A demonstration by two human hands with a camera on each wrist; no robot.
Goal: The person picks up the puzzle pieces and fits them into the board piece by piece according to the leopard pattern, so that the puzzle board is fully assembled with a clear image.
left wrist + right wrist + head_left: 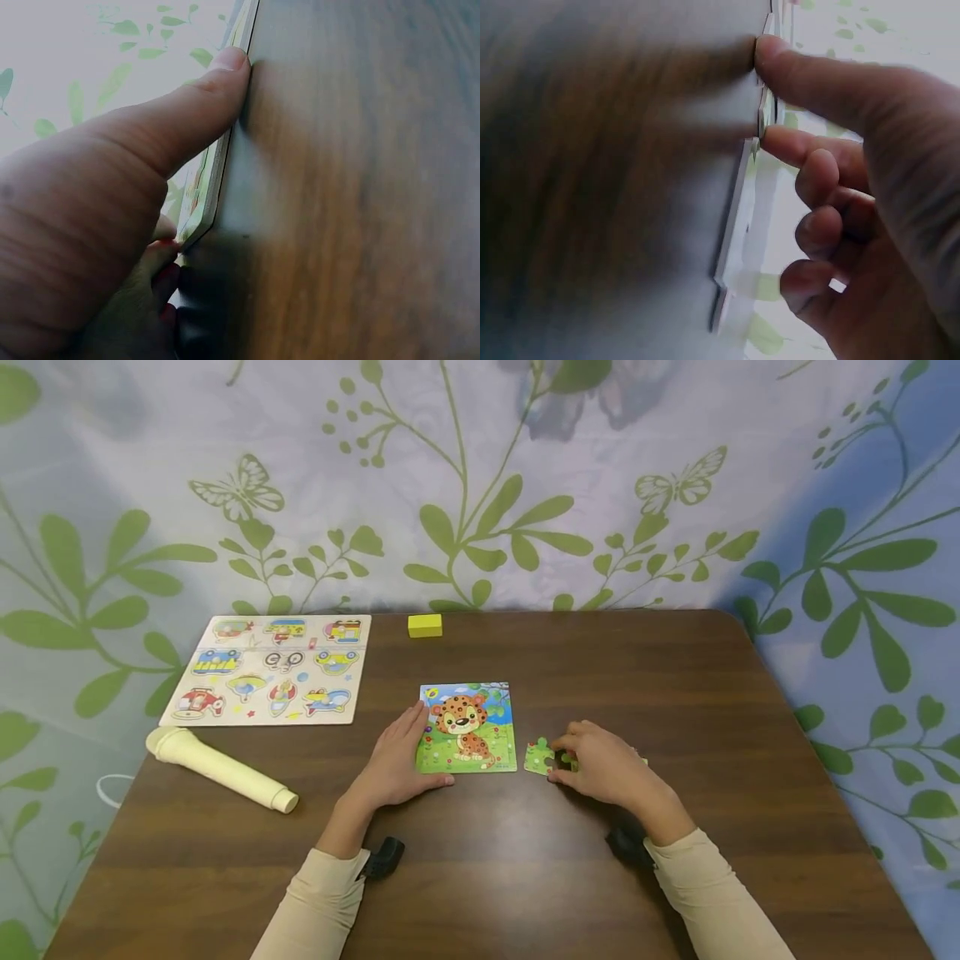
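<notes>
A square jigsaw puzzle with a cartoon leopard [474,747] lies on the table. My left hand [392,762] frames it, fingers along its left side and thumb at its front edge. The left wrist view shows that thumb [199,105] extended against the board's edge. To the right, my right hand [600,764] holds a small green jigsaw piece [538,757] between thumb and index finger, low at the tabletop. More pieces [739,210] lie beneath and beside this hand, mostly hidden by it in the head view. Its other fingers are curled in.
At the back left lies a vehicle peg puzzle board [255,689]. A cream toy microphone [225,770] is in front of it, near the table's left edge. A yellow block [425,626] sits by the back edge of the brown table [480,877], against a leaf-patterned curtain.
</notes>
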